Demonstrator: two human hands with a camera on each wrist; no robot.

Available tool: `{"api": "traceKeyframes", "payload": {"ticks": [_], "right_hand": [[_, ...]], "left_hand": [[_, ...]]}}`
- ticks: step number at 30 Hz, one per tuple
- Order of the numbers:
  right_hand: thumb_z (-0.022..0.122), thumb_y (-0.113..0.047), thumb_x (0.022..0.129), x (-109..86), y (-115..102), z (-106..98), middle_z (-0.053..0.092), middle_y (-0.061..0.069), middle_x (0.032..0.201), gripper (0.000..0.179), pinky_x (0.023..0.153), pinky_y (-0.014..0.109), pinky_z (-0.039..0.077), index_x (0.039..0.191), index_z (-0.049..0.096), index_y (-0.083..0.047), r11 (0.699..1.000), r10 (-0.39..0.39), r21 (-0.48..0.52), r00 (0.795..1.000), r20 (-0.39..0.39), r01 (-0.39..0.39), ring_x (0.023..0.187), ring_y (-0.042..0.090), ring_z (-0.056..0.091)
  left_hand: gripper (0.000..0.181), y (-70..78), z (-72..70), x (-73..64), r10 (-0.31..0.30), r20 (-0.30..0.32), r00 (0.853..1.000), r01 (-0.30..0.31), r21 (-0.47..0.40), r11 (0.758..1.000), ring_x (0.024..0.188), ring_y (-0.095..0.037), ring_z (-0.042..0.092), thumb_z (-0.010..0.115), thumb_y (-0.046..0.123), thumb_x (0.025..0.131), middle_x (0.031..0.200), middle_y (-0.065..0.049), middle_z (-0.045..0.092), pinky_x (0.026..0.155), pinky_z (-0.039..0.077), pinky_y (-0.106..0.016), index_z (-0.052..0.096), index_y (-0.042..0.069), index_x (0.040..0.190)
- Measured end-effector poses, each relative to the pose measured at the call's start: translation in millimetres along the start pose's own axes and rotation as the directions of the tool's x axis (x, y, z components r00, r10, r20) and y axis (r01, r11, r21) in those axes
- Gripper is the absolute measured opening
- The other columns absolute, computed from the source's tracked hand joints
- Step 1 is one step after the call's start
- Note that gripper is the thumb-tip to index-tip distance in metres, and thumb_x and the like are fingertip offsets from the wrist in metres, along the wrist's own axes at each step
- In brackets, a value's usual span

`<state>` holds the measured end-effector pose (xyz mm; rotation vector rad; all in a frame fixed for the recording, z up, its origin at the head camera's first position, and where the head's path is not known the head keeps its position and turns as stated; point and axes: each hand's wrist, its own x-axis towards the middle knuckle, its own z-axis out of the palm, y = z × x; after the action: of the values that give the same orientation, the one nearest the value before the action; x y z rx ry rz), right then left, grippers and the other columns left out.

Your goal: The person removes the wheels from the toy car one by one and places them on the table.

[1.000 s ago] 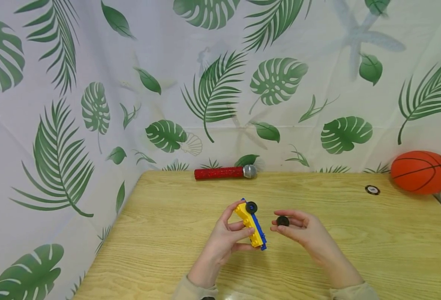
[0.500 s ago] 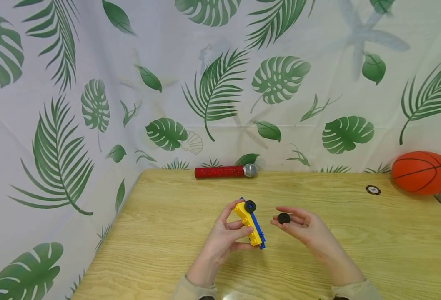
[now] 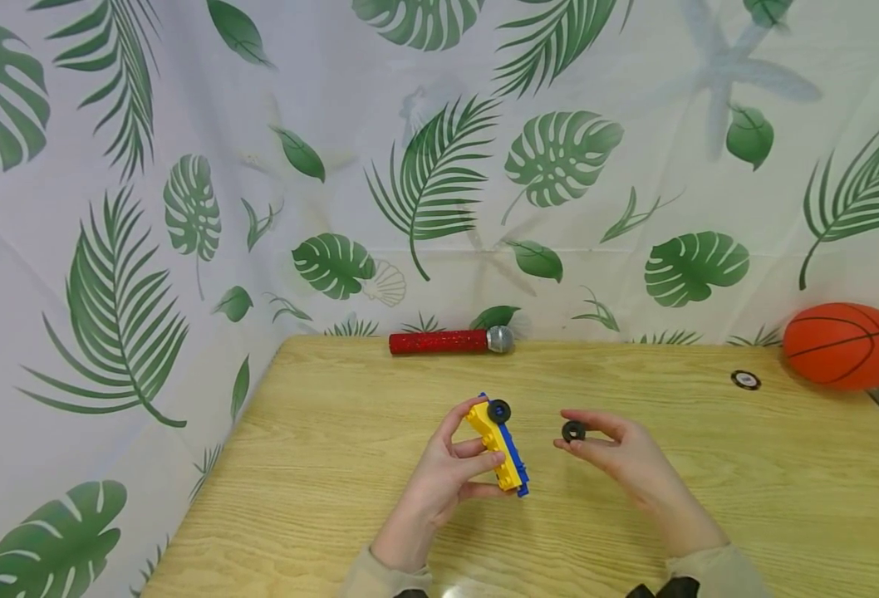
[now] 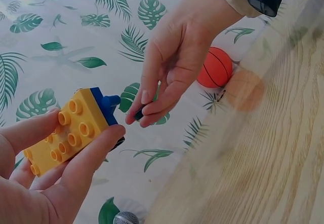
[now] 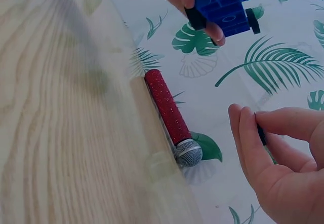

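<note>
My left hand (image 3: 447, 473) grips a toy car (image 3: 490, 430) made of yellow and blue building bricks, held tilted over the table. A black wheel (image 3: 498, 411) sits at the car's far end. In the left wrist view, the yellow studded side (image 4: 66, 142) faces the camera, and a bare blue axle stub (image 4: 111, 101) points toward my right hand. My right hand (image 3: 626, 457) pinches a small loose black tyre (image 3: 567, 431), apart from the car. From the right wrist, only the thin dark edge of that tyre (image 5: 261, 135) shows; the fingers hide the rest.
A red glittery microphone (image 3: 439, 342) lies along the table's back edge. At the back right are an orange toy basketball (image 3: 847, 345) and a small black-and-white disc (image 3: 746, 379). A leaf-print curtain (image 3: 439, 208) rises behind the wooden table (image 3: 297, 498).
My right hand has shifted slightly right and away from the car. The tyre has turned in its fingers, so its hole now shows. My left hand and the car are nearly still.
</note>
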<state>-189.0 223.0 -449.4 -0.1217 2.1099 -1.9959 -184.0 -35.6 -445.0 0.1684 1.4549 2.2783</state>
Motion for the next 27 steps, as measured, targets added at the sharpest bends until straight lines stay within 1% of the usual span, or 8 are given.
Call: {"api": "traceKeyframes", "payload": {"ticks": [3,5,11,13,15,20,22,27], "right_hand": [[0.062,-0.004,0.096,2.1,4,-1,0.027,0.033,0.155,0.058,0.092,0.018,0.053,0.146,0.036,0.011,1.0,0.007,-0.006,1.0,0.002,-0.007,0.103,0.004,0.068],[0.06,-0.001,0.096,3.8,6,-2,0.026,0.034,0.154,0.057,0.091,0.017,0.053,0.146,0.036,0.012,1.0,0.017,-0.004,1.0,-0.003,-0.017,0.103,0.004,0.068],[0.053,0.005,0.097,8.3,11,-9,0.013,0.037,0.157,0.055,0.088,0.016,0.053,0.146,0.031,0.015,0.998,0.051,0.021,0.999,-0.008,-0.051,0.102,0.003,0.068],[0.053,0.006,0.096,9.7,12,-11,0.011,0.037,0.157,0.055,0.088,0.017,0.054,0.146,0.031,0.015,0.998,0.052,0.02,0.999,-0.01,-0.052,0.102,0.004,0.069],[0.053,0.008,0.096,11.4,13,-12,0.015,0.038,0.155,0.054,0.088,0.02,0.056,0.145,0.033,0.016,0.999,0.05,0.013,0.999,-0.018,-0.05,0.101,0.008,0.07],[0.057,0.009,0.094,15.8,19,-11,0.033,0.041,0.146,0.051,0.083,0.026,0.059,0.142,0.041,0.014,0.997,0.058,-0.055,0.996,-0.069,-0.062,0.094,0.011,0.07],[0.058,0.009,0.093,17.6,21,-11,0.037,0.039,0.144,0.05,0.08,0.025,0.06,0.141,0.044,0.013,0.993,0.063,-0.091,0.994,-0.089,-0.071,0.092,0.011,0.07],[0.06,0.009,0.092,21.9,24,-11,0.046,0.035,0.137,0.048,0.076,0.025,0.06,0.138,0.048,0.012,0.986,0.061,-0.15,0.992,-0.109,-0.077,0.092,0.016,0.07]], "left_hand": [[0.072,-0.7,-0.4,0.1,-0.006,-0.005,1.0,0.006,0.002,1.0,0.1,-0.029,0.071,0.065,-0.009,0.089,0.121,-0.019,0.07,0.069,0.061,-0.045,0.043,0.03,0.146],[0.073,-1.1,-0.7,0.3,-0.012,-0.005,1.0,0.012,0.0,1.0,0.101,-0.028,0.07,0.065,-0.009,0.089,0.121,-0.018,0.07,0.069,0.061,-0.045,0.043,0.031,0.146],[0.074,-1.0,-1.8,0.3,-0.01,0.002,1.0,0.01,-0.002,1.0,0.101,-0.029,0.07,0.065,-0.009,0.088,0.124,-0.019,0.068,0.069,0.061,-0.044,0.042,0.03,0.146],[0.074,-0.5,-1.9,0.2,-0.007,0.008,1.0,0.007,0.001,1.0,0.102,-0.029,0.07,0.065,-0.009,0.089,0.125,-0.02,0.068,0.069,0.061,-0.045,0.042,0.03,0.147],[0.074,-0.2,-1.8,0.0,-0.005,0.013,1.0,0.005,0.006,1.0,0.102,-0.029,0.07,0.065,-0.009,0.089,0.125,-0.02,0.067,0.07,0.061,-0.046,0.041,0.029,0.147],[0.073,0.2,-1.0,-0.7,-0.005,0.015,1.0,0.005,0.014,1.0,0.103,-0.03,0.07,0.065,-0.008,0.089,0.126,-0.021,0.067,0.072,0.061,-0.047,0.041,0.028,0.147],[0.072,0.6,-0.5,-1.2,-0.005,0.015,1.0,0.004,0.017,1.0,0.103,-0.03,0.07,0.065,-0.008,0.089,0.126,-0.021,0.067,0.072,0.061,-0.048,0.041,0.027,0.147],[0.071,0.1,0.3,-1.3,-0.012,0.011,1.0,0.012,0.027,1.0,0.102,-0.028,0.07,0.066,-0.008,0.089,0.126,-0.019,0.067,0.072,0.061,-0.047,0.043,0.028,0.146]]}}
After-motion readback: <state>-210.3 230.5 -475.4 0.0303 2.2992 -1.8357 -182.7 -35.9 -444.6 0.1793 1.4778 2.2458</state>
